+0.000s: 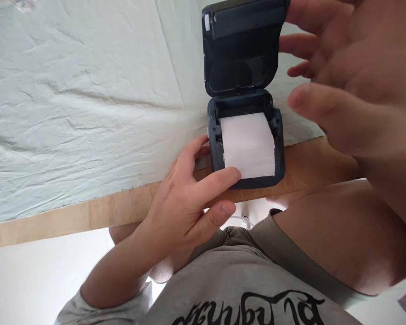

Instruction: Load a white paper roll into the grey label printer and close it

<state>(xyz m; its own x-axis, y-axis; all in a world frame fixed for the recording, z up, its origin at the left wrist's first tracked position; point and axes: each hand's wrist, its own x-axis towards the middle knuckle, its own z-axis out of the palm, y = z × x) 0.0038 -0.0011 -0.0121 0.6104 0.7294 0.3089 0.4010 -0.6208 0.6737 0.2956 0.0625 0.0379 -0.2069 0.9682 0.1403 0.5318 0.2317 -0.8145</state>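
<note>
A small dark-blue portable printer [280, 158] sits at the table's front edge, its black lid [240, 54] swung up and back. White paper [248, 144] from a roll lies over the open compartment, its loose end towards me. My left hand [186, 194] is at the printer's lower left: the index fingertip rests on the paper's near corner, other fingers lie along the left side, and the thumb is apart. My right hand [352, 72] is spread beside the lid's right edge, fingertips close to or against it; actual contact is unclear.
A pale, wrinkled cloth [104, 90] covers the table, with a bare wooden strip [98, 212] along the front edge. A small clear item [22, 4] shows at the top left. My lap and legs are just below the edge.
</note>
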